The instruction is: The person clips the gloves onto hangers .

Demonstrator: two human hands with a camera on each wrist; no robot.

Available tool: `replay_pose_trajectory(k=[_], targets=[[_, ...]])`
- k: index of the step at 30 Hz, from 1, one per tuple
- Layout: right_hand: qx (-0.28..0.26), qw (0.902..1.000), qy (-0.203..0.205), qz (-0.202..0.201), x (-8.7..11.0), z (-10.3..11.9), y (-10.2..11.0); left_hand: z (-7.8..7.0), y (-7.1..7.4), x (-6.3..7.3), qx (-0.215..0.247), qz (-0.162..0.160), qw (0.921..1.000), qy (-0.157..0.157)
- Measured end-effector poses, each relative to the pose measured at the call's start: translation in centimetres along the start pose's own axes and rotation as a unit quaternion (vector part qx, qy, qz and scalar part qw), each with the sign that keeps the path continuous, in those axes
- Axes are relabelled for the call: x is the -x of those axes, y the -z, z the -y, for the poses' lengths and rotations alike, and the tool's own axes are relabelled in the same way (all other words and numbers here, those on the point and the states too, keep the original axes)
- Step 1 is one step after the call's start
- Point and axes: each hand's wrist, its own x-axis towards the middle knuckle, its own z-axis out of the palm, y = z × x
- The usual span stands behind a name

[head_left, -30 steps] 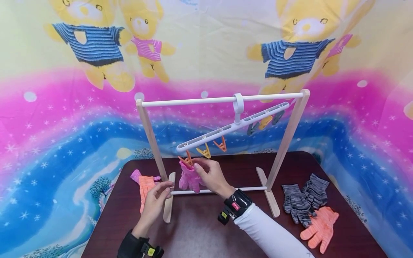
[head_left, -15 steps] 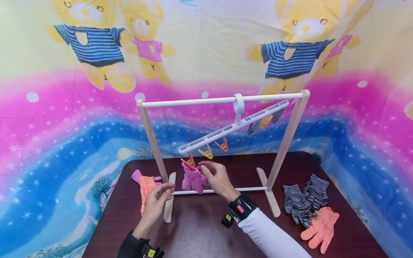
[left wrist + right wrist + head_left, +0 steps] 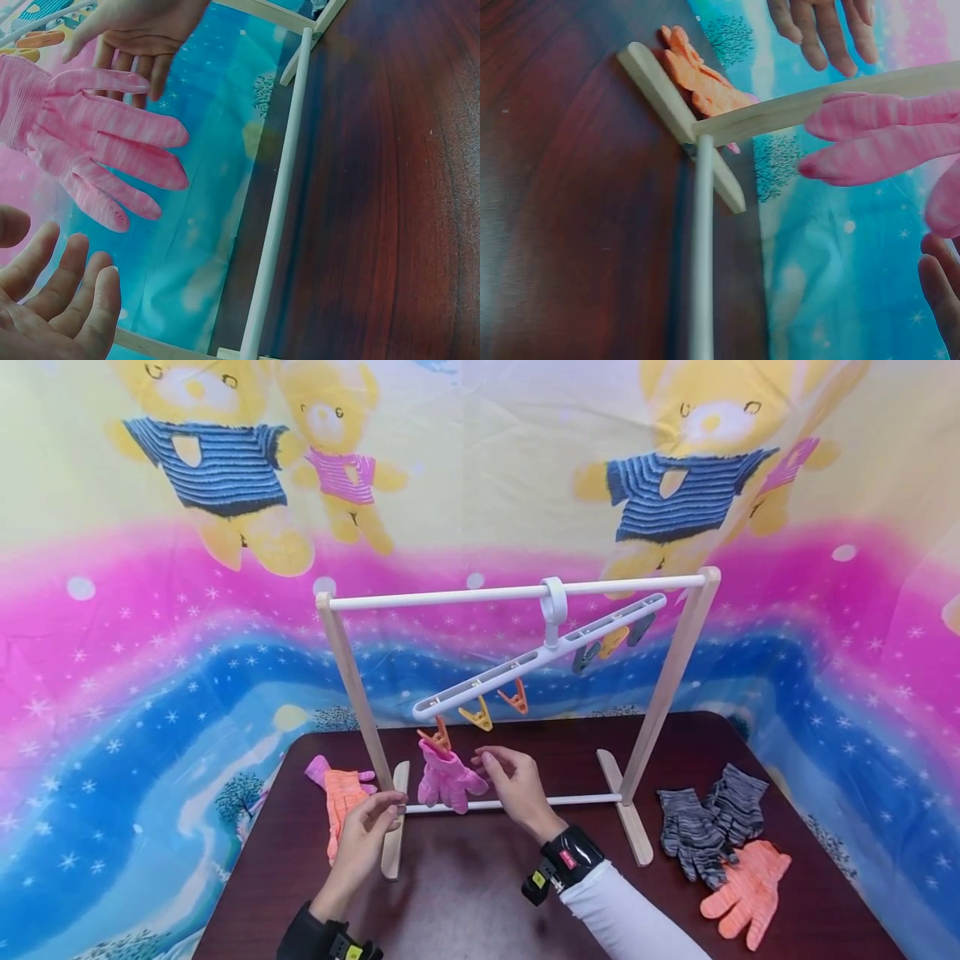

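Observation:
A pink knit glove (image 3: 448, 779) hangs fingers down from an orange clothespin (image 3: 437, 739) at the low left end of a tilted white hanger (image 3: 498, 674). To its right, my right hand (image 3: 519, 785) is held apart from the cuff with fingers loosely bent and holding nothing. My left hand (image 3: 365, 828) hovers left of the glove with relaxed, slightly bent fingers and nothing in them. In the left wrist view the glove (image 3: 105, 135) dangles between the left hand (image 3: 64, 300) and the right hand (image 3: 146, 41), touching neither fingertips visibly.
The hanger hooks over the top bar (image 3: 450, 598) of a wooden rack. Yellow (image 3: 477, 714), orange and grey clips hang along it. Orange and pink gloves (image 3: 343, 793) lie at the table's left; grey gloves (image 3: 690, 831) and an orange glove (image 3: 750, 893) lie at the right.
My right hand has let go of the pink glove's cuff and moved right, away from it. The glove stays hanging from the clothespin, and the hanger has swung slightly. My left hand has barely moved.

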Motion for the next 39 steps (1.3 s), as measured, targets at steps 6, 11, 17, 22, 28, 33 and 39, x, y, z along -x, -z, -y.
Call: replay_pose_trajectory(k=[6,11,17,22,28,33,39], targets=[[0.001,0.9997,-0.024,-0.007,1.2,-1.5,0.2,0.3,0.0,0.2,-0.006,-0.004,1.0,0.006],[0.035,0.999,-0.02,-0.02,1.8,-2.5,0.5,0.6,-0.1,0.4,-0.012,0.002,0.9999,0.0],[0.027,0.9987,-0.036,-0.025,2.2,-4.2,0.6,1.0,-0.3,0.7,-0.016,0.007,0.9998,0.008],[0.045,0.9972,-0.053,-0.029,2.5,-7.5,0.5,1.3,-0.5,1.0,-0.011,0.005,0.9998,0.014],[0.062,0.9969,-0.047,-0.012,3.6,-8.2,0.7,1.9,-0.9,1.3,-0.012,0.001,0.9999,-0.004],[0.074,0.996,-0.048,0.009,4.6,-8.8,0.9,2.2,-1.3,1.6,-0.023,-0.002,0.9997,-0.003],[0.102,0.993,-0.053,0.026,5.4,-9.2,1.2,2.4,-1.7,1.8,-0.056,0.001,0.9983,0.014]])
